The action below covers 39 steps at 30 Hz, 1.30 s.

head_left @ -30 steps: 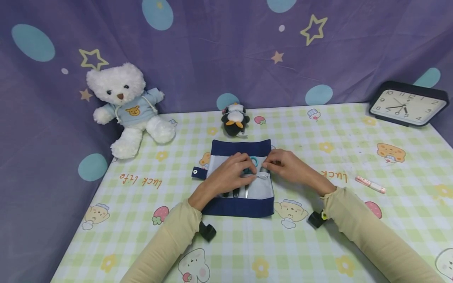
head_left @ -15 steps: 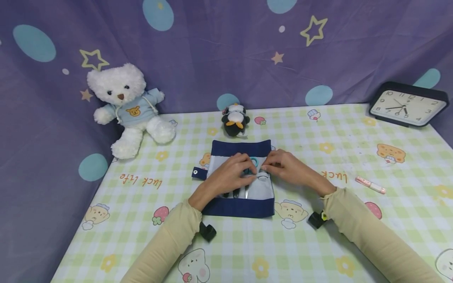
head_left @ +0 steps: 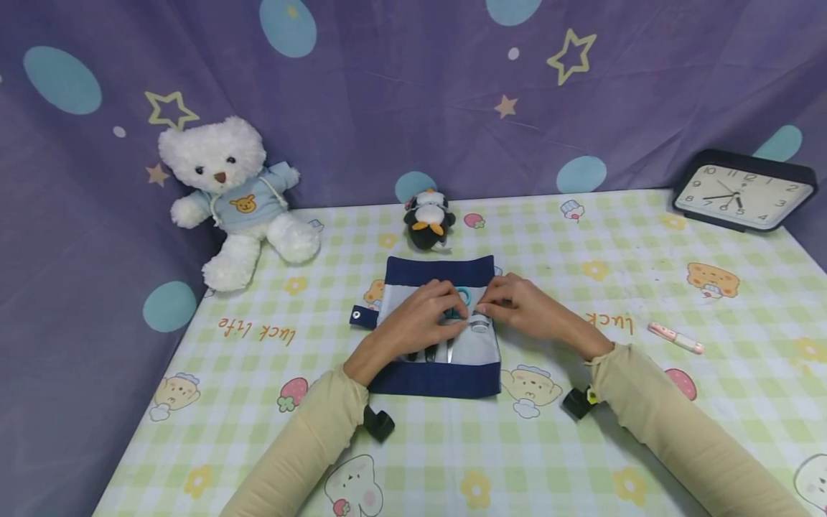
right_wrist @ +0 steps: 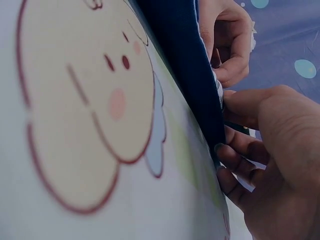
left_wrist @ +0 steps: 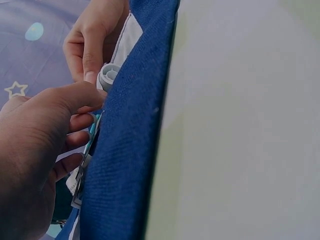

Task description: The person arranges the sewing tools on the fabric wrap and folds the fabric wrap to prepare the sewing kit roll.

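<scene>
A navy and grey fabric pouch (head_left: 446, 380) lies unfolded on the table. Several slim tools sit inside, among them teal-handled scissors (head_left: 464, 294) partly covered by fingers. My left hand (head_left: 420, 316) reaches across the pouch, pinching what appears to be the elastic strap beside a small white cylinder (head_left: 479, 324). In the left wrist view, the ribbed, hollow end of that white cylinder (left_wrist: 108, 76) shows. My right hand (head_left: 520, 305) pinches the cylinder's far end at the pouch's right side. The fingertips of both hands are close together; the strap is mostly hidden.
A pink and white pen-like stick (head_left: 675, 337) lies to the right. Behind the pouch is a penguin plush (head_left: 429, 219). A white teddy bear (head_left: 239, 201) sits at the back left, and a black-framed clock (head_left: 743, 190) at the back right.
The right hand has shifted slightly toward me and left. The white cylinder has slid a little toward me, showing more of its near end past the strap. The left hand stays put.
</scene>
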Each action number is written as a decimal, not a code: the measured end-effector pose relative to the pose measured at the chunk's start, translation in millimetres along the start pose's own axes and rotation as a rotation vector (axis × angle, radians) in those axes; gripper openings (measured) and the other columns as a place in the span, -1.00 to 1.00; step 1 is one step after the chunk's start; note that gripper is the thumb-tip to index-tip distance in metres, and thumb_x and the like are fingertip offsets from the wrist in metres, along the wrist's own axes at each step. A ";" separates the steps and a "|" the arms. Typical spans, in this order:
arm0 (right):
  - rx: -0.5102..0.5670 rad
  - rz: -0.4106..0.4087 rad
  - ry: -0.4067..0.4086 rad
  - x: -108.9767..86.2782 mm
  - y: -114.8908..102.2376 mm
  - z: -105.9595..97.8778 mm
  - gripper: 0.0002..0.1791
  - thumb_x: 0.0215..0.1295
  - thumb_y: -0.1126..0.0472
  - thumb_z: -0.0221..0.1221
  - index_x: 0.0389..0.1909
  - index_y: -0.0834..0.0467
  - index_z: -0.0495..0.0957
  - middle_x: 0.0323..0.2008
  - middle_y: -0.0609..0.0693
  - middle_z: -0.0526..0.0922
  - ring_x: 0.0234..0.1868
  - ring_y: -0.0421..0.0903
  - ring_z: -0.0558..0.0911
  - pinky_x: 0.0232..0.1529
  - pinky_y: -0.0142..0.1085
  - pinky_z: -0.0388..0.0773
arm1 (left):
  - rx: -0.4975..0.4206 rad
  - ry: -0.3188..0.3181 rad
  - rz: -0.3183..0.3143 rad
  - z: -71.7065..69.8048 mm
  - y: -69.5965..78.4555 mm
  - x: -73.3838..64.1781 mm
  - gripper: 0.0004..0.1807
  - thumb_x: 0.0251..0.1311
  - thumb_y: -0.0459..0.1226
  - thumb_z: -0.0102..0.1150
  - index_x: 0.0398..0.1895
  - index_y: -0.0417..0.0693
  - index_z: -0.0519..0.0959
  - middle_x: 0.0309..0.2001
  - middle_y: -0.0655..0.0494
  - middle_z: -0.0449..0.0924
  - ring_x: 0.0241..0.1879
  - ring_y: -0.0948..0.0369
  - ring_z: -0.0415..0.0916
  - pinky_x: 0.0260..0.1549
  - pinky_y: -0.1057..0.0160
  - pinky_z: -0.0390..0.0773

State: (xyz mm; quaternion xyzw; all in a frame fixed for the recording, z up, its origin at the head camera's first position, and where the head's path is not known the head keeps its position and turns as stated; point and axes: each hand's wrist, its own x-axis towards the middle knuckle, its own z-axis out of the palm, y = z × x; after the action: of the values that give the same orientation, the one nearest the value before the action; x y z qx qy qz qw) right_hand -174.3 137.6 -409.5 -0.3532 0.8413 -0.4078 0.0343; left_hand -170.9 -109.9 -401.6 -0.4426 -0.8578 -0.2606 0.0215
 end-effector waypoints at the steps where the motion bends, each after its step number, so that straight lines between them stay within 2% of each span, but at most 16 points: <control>1: 0.000 0.002 0.001 -0.1 -0.2 -0.1 -0.86 0.45 0.31 0.28 -0.21 0.10 0.81 -0.24 -0.16 0.64 -0.17 -0.11 0.52 -0.11 -0.11 0.45 | 0.000 0.000 0.001 0.0 0.1 0.1 -0.93 0.33 -0.27 0.39 -0.20 -0.05 0.74 -0.21 0.13 0.54 -0.28 0.22 0.36 -0.19 0.27 0.43; 7: 0.002 0.002 0.025 -1.0 -0.5 0.6 -0.89 0.43 0.31 0.29 -0.19 0.14 0.80 -0.22 -0.12 0.65 -0.15 -0.08 0.53 -0.11 -0.11 0.47 | -0.003 -0.001 -0.016 -0.4 0.3 -0.5 -0.91 0.34 -0.24 0.38 -0.19 -0.04 0.74 -0.20 0.13 0.55 -0.26 0.21 0.37 -0.17 0.25 0.42; 11: -0.008 -0.015 0.069 -2.6 -0.8 0.4 -0.90 0.43 0.31 0.30 -0.19 0.15 0.79 -0.19 -0.05 0.65 -0.12 -0.04 0.53 -0.10 -0.07 0.46 | -0.022 0.011 -0.043 -1.0 -0.7 -1.9 -0.91 0.33 -0.21 0.40 -0.20 -0.01 0.74 -0.19 0.15 0.56 -0.25 0.20 0.37 -0.17 0.22 0.40; 19: -0.001 0.009 0.159 -12.4 -0.3 -7.0 -0.90 0.43 0.32 0.29 -0.20 0.15 0.79 -0.15 -0.02 0.64 -0.04 -0.01 0.56 -0.03 -0.06 0.50 | -0.069 0.036 -0.079 -9.1 -2.7 -8.2 -0.93 0.35 -0.24 0.38 -0.18 -0.01 0.74 -0.15 0.14 0.55 -0.16 0.17 0.41 -0.10 0.17 0.44; 22: -0.001 0.006 0.200 -17.0 1.8 -10.2 -0.90 0.42 0.34 0.30 -0.21 0.15 0.78 -0.17 -0.06 0.65 -0.05 -0.04 0.57 -0.03 -0.14 0.49 | -0.084 0.049 -0.102 -14.3 -4.9 -14.0 -0.94 0.38 -0.25 0.35 -0.17 -0.02 0.73 -0.13 0.13 0.55 -0.14 0.16 0.40 -0.10 0.16 0.45; 26: -0.004 -0.002 0.244 -24.9 4.5 -15.5 -0.92 0.39 0.35 0.32 -0.23 0.16 0.78 -0.22 -0.10 0.67 -0.16 -0.11 0.55 -0.13 -0.26 0.48 | -0.099 0.070 -0.129 -21.4 -9.5 -24.6 -0.92 0.41 -0.25 0.31 -0.15 -0.03 0.74 -0.12 0.11 0.55 -0.14 0.12 0.42 -0.12 0.13 0.45; 29: 0.016 0.015 0.259 -34.1 5.9 -21.7 -0.92 0.41 0.36 0.30 -0.21 0.18 0.76 -0.25 -0.10 0.65 -0.31 -0.15 0.56 -0.27 -0.32 0.50 | -0.084 0.097 -0.147 -26.7 -13.2 -33.5 -0.91 0.39 -0.24 0.33 -0.16 -0.04 0.74 -0.13 0.11 0.55 -0.13 0.10 0.45 -0.07 0.08 0.44; 31: 0.019 0.030 0.272 -41.0 7.0 -26.2 -0.91 0.42 0.36 0.29 -0.20 0.18 0.76 -0.27 -0.11 0.64 -0.35 -0.18 0.56 -0.30 -0.35 0.51 | -0.083 0.118 -0.153 -30.1 -16.1 -39.3 -0.92 0.37 -0.27 0.35 -0.16 -0.06 0.74 -0.14 0.10 0.55 -0.12 0.09 0.47 -0.05 0.06 0.46; 34: -0.003 0.050 0.296 -51.0 8.5 -32.8 -0.91 0.42 0.38 0.28 -0.20 0.18 0.75 -0.29 -0.12 0.64 -0.35 -0.20 0.57 -0.29 -0.39 0.50 | -0.092 0.144 -0.163 -35.4 -20.1 -48.0 -0.93 0.34 -0.31 0.37 -0.17 -0.08 0.73 -0.14 0.10 0.55 -0.10 0.10 0.48 -0.05 0.08 0.51; 36: -0.031 0.052 0.317 -57.1 9.3 -36.7 -0.91 0.42 0.38 0.29 -0.21 0.18 0.76 -0.28 -0.09 0.65 -0.26 -0.21 0.55 -0.24 -0.42 0.47 | -0.104 0.153 -0.177 -38.7 -23.1 -53.7 -0.94 0.34 -0.32 0.37 -0.17 -0.07 0.73 -0.14 0.11 0.55 -0.08 0.11 0.47 -0.07 0.09 0.54; 39: -0.052 0.061 0.345 -66.9 10.4 -42.9 -0.91 0.41 0.37 0.30 -0.21 0.17 0.76 -0.27 -0.02 0.67 -0.24 -0.22 0.53 -0.22 -0.46 0.44 | -0.110 0.156 -0.219 -43.6 -26.0 -61.7 -0.94 0.35 -0.31 0.37 -0.17 -0.04 0.73 -0.13 0.13 0.55 -0.05 0.13 0.45 -0.05 0.08 0.54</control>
State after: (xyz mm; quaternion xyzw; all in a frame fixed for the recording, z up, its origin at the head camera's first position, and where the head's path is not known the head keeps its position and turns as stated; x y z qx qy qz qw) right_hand -144.9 211.9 -403.8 -0.2529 0.8553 -0.4392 -0.1073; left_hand -161.8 -188.7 -391.6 -0.3251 -0.8811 -0.3416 0.0354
